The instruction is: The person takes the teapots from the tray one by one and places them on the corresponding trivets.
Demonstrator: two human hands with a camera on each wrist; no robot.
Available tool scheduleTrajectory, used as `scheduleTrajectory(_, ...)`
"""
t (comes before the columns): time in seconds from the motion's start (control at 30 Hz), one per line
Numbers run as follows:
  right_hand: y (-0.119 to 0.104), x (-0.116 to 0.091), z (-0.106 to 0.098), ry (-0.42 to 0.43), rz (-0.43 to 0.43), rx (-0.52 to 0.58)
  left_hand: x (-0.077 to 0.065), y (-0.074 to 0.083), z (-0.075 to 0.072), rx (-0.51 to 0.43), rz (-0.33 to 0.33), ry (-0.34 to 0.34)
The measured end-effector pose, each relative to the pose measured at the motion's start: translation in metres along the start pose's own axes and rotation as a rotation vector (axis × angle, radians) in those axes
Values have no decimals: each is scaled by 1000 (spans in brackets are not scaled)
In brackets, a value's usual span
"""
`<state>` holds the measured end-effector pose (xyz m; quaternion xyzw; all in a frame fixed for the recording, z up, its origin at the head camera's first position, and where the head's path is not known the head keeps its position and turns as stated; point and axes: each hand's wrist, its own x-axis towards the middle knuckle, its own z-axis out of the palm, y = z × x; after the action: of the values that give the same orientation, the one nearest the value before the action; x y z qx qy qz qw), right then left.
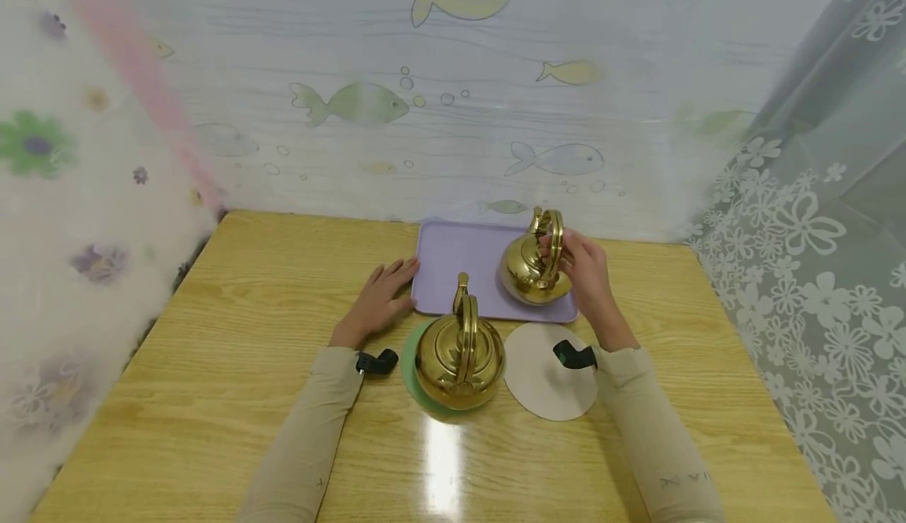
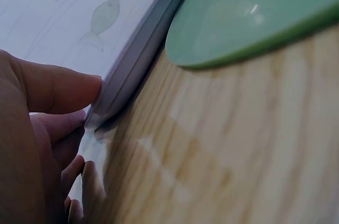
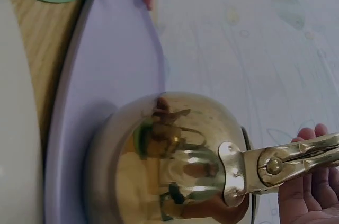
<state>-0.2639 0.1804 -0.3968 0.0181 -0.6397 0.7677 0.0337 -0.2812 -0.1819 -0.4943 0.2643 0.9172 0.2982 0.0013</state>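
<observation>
Head view shows our right hand (image 1: pixel 583 271) curled round the upright handle of a brass kettle (image 1: pixel 534 267) that sits on the near right corner of a lilac tray (image 1: pixel 453 259), while our left hand (image 1: pixel 378 299) lies flat, fingers straight, against the tray's left edge and grips nothing. A second brass kettle (image 1: pixel 458 354) stands closer to us on a green coaster (image 1: pixel 410 366), and just to its right lies a bare beige coaster (image 1: pixel 545 370) on the wooden table (image 1: pixel 233 350).

From the left wrist we see the thumb (image 2: pixel 63 94) pressed to the tray's rim (image 2: pixel 140 49), with the green coaster just beside that rim. From the right wrist the kettle's round belly (image 3: pixel 169 155) rests on the lilac surface, and the fingertips (image 3: pixel 312 134) show behind the handle's hinge (image 3: pixel 273 166) — whether the base is fully down or barely lifted, we cannot tell.

We judge the step in hand to be moving this kettle at the tray, so the grip should stay high on the handle with the body hanging plumb. Its handle pivots at the hinge, so a slow, vertical move keeps the body from swinging. Our left hand does well to keep bracing the tray, which may slide on the glossy wood. The kettle stands near the tray's raised front lip and the other kettle is near — both are worth clearing carefully.
</observation>
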Motion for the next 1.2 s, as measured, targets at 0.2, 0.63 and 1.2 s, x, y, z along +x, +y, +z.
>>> scheduleTrajectory(0.2, -4, 8, -2, -40, 26, -44, -1, 0, 0, -2, -8, -12)
scheduleTrajectory(0.63, -8, 12, -6, -87, 55, -96, 0, -1, 0, -4, 0, -9)
scheduleTrajectory(1.2, -8, 12, 0, -21, 61, -114, 1, 0, 1, -3, 9, 0)
